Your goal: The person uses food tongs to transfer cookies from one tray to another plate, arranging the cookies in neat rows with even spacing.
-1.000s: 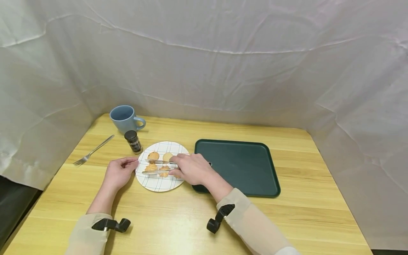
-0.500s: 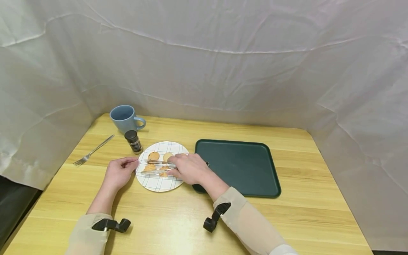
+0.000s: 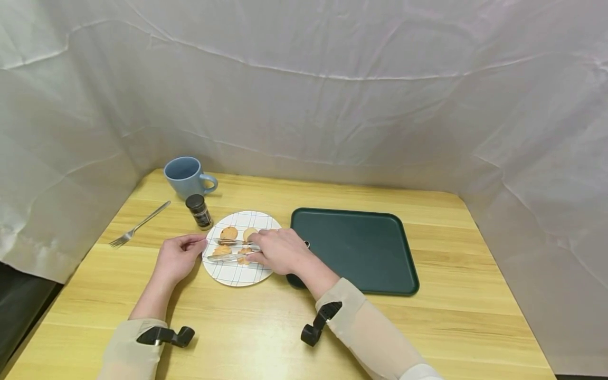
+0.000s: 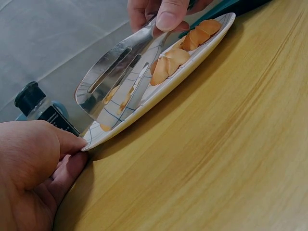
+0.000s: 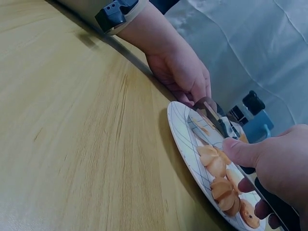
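A round white plate [image 3: 235, 277] with a checked line pattern bears several cookies [image 3: 229, 233], some ridged. My left hand [image 3: 177, 258] pinches the plate's left rim between thumb and fingers, as the left wrist view shows close up. In my right hand [image 3: 287, 254] are metal serving tongs [image 4: 103, 79] with slotted ends, gripped by thumb and fingers. The arms of the tongs stand apart over the left part of the plate, around a ridged cookie [image 3: 221, 250]. Whether they touch it I cannot tell. My right hand hides the plate's right side.
A dark green tray [image 3: 356, 253] lies right of the plate, partly under my right wrist. Behind and left stand a black-capped spice jar [image 3: 199, 212] and a blue mug [image 3: 187, 180]. A fork [image 3: 140, 224] lies at the far left. Grey cloth [image 3: 304, 105] encloses the table.
My right hand and the tongs have shifted slightly left over the plate. My left hand and the plate have stayed where they were.
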`<state>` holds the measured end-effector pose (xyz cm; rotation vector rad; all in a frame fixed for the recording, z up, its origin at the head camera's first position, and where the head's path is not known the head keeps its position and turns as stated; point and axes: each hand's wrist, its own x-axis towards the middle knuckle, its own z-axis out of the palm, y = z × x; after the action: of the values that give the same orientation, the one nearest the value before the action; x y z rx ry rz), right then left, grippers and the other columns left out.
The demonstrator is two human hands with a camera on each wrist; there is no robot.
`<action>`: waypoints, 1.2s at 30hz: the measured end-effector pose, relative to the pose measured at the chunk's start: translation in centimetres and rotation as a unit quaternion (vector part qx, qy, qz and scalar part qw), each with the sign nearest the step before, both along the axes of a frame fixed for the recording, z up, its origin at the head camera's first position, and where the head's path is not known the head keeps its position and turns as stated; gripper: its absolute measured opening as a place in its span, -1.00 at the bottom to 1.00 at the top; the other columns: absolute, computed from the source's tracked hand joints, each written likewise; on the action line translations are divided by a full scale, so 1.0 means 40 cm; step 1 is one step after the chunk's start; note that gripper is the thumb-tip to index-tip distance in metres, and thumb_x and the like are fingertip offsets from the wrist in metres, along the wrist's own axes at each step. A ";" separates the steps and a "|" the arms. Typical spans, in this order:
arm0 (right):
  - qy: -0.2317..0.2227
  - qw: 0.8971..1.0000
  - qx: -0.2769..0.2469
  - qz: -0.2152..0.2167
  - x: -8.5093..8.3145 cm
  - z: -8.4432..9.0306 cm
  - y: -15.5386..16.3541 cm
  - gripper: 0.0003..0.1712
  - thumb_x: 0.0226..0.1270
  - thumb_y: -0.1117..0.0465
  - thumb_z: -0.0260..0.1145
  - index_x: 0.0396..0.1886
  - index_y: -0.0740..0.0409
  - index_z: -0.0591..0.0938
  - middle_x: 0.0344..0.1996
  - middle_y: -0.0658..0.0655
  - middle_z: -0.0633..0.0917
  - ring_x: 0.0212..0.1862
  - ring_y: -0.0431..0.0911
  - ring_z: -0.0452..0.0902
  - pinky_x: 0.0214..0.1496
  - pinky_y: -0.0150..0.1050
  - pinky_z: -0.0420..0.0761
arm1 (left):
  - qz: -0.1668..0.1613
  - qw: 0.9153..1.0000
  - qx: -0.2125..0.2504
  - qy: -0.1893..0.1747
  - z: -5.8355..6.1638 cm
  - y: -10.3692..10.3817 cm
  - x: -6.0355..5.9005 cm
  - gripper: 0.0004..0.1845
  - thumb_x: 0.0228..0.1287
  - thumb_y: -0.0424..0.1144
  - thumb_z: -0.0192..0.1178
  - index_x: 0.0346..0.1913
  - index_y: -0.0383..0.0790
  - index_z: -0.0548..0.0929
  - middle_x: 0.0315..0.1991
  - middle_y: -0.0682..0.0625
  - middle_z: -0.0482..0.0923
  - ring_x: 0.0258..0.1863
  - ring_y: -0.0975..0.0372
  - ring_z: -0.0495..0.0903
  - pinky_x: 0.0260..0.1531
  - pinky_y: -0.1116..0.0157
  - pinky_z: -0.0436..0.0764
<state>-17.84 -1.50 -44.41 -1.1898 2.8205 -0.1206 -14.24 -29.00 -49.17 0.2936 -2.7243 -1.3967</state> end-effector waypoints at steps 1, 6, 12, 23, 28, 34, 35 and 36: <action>0.000 1.000 0.001 0.000 0.000 0.001 -0.001 -0.43 0.61 -0.31 0.15 0.39 -0.14 0.58 0.09 -0.05 0.71 -0.19 -0.11 0.63 -0.30 -0.18 0.55 | 0.000 1.000 0.000 0.000 -0.001 0.000 0.000 -0.62 0.56 -0.15 0.26 0.17 -0.40 0.74 -0.05 -0.22 0.77 -0.10 0.15 0.68 -0.20 0.47 0.55; -0.001 1.000 0.006 0.000 0.003 0.005 -0.001 -0.38 0.60 -0.32 0.15 0.43 -0.12 0.56 0.13 -0.03 0.70 -0.19 -0.12 0.64 -0.31 -0.20 0.55 | 0.000 1.000 -0.001 0.000 -0.006 -0.002 -0.003 -0.63 0.56 -0.17 0.25 0.18 -0.40 0.74 -0.04 -0.22 0.77 -0.07 0.12 0.68 -0.18 0.45 0.56; -0.012 1.000 -0.004 -0.004 0.007 0.018 0.008 -0.37 0.59 -0.33 0.16 0.44 -0.13 0.55 0.19 -0.01 0.70 -0.20 -0.08 0.66 -0.27 -0.18 0.56 | 0.000 1.000 -0.003 -0.001 -0.008 -0.004 -0.006 -0.63 0.57 -0.16 0.25 0.18 -0.40 0.74 -0.04 -0.22 0.77 -0.05 0.09 0.68 -0.16 0.43 0.56; -0.006 0.999 -0.045 0.000 0.019 0.041 0.051 -0.34 0.60 -0.35 0.14 0.43 -0.08 0.59 0.14 -0.04 0.70 -0.39 -0.16 0.58 -0.44 -0.25 0.48 | -0.005 1.000 -0.012 0.001 -0.012 -0.015 -0.005 -0.60 0.57 -0.13 0.24 0.19 -0.40 0.73 -0.01 -0.24 0.77 -0.04 0.08 0.68 -0.16 0.44 0.56; -0.004 0.998 -0.063 -0.011 0.025 0.053 0.078 -0.33 0.56 -0.33 0.21 0.42 -0.04 0.59 0.17 -0.01 0.72 -0.50 -0.19 0.48 -0.52 -0.27 0.41 | -0.004 1.000 -0.015 -0.001 -0.005 -0.018 -0.004 -0.59 0.57 -0.11 0.24 0.20 -0.38 0.73 0.00 -0.23 0.77 -0.03 0.08 0.68 -0.15 0.43 0.55; 0.006 0.996 -0.081 -0.022 0.028 0.071 0.108 -0.34 0.52 -0.33 0.28 0.39 -0.03 0.61 0.16 0.00 0.73 -0.52 -0.19 0.46 -0.57 -0.24 0.39 | -0.005 1.000 -0.011 -0.001 -0.002 -0.019 -0.006 -0.59 0.58 -0.11 0.24 0.19 -0.39 0.73 -0.01 -0.24 0.77 -0.04 0.08 0.68 -0.16 0.44 0.55; 0.007 0.996 -0.084 -0.022 0.029 0.074 0.114 -0.34 0.52 -0.33 0.28 0.38 -0.03 0.61 0.16 -0.01 0.73 -0.53 -0.20 0.46 -0.58 -0.24 0.39 | -0.005 1.000 -0.012 -0.002 -0.003 -0.019 -0.006 -0.59 0.58 -0.11 0.24 0.19 -0.39 0.73 -0.01 -0.24 0.77 -0.04 0.08 0.68 -0.17 0.44 0.55; 0.008 0.996 -0.086 -0.022 0.030 0.078 0.120 -0.34 0.52 -0.33 0.27 0.38 -0.03 0.62 0.15 -0.01 0.73 -0.54 -0.21 0.45 -0.57 -0.25 0.39 | -0.006 1.000 -0.014 -0.002 -0.003 -0.019 -0.006 -0.59 0.58 -0.11 0.24 0.19 -0.39 0.73 -0.01 -0.24 0.77 -0.04 0.08 0.68 -0.17 0.44 0.55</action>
<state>-16.65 3.29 -41.31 -1.1631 2.9018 -0.3644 -14.46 -29.77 -49.30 0.2801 -2.7495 -1.3618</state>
